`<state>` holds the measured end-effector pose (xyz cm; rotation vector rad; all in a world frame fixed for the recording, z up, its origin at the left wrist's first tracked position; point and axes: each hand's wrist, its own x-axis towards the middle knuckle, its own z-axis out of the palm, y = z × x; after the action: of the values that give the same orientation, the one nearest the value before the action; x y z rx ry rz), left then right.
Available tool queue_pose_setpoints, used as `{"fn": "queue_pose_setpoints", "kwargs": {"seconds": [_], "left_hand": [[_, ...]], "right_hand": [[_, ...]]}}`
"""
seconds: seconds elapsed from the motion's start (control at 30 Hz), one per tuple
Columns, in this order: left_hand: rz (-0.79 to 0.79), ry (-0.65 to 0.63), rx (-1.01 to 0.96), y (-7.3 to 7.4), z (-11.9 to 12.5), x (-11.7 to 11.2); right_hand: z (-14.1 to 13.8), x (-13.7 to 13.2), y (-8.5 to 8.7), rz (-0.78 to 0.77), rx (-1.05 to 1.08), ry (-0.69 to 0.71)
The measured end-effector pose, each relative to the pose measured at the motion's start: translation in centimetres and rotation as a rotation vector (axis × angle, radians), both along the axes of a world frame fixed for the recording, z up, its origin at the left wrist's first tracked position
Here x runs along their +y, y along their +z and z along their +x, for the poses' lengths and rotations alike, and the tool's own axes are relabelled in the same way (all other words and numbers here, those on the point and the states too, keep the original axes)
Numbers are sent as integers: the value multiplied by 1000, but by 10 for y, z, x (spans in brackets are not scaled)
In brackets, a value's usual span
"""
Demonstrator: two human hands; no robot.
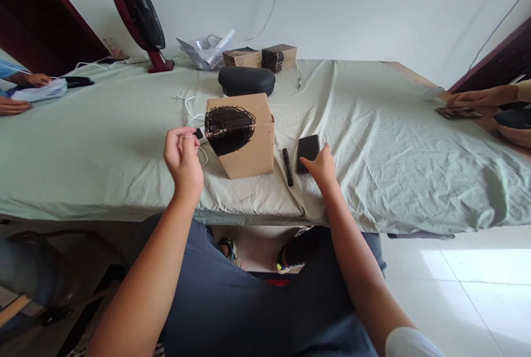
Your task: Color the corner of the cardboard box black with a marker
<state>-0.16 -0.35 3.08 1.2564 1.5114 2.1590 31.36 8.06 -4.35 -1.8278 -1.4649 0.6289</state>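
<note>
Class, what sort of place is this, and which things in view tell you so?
Probably an indoor room with a shared work table, though its exact use is unclear: a long cloth-covered table, a fan standing on it, and other people's hands towards both ends.

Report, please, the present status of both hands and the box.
Left hand left of cardboard box, grip unclear. Right hand at dark flat device, partly covering it. Black marker lies between box and device.

My left hand [185,161] is curled just left of the scribbled cardboard box [253,150]; right of the box lie a black marker [287,167] and, farther, a flat black device [307,148] partly under my right hand [323,166].
</note>
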Motion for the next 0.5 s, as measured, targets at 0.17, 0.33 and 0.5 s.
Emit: {"fn": "queue_pose_setpoints", "kwargs": {"seconds": [0.17, 0.33, 0.5], "left_hand": [[-24, 36, -17, 1, 3, 1], [-44, 67, -19, 2, 6, 5], [-57, 69, -23, -2, 7, 10]], "right_hand": [[5, 2, 8, -4, 495, 152], [-1, -21, 39, 95, 1243, 597], [-7, -35, 56, 16, 1403, 715]]}}
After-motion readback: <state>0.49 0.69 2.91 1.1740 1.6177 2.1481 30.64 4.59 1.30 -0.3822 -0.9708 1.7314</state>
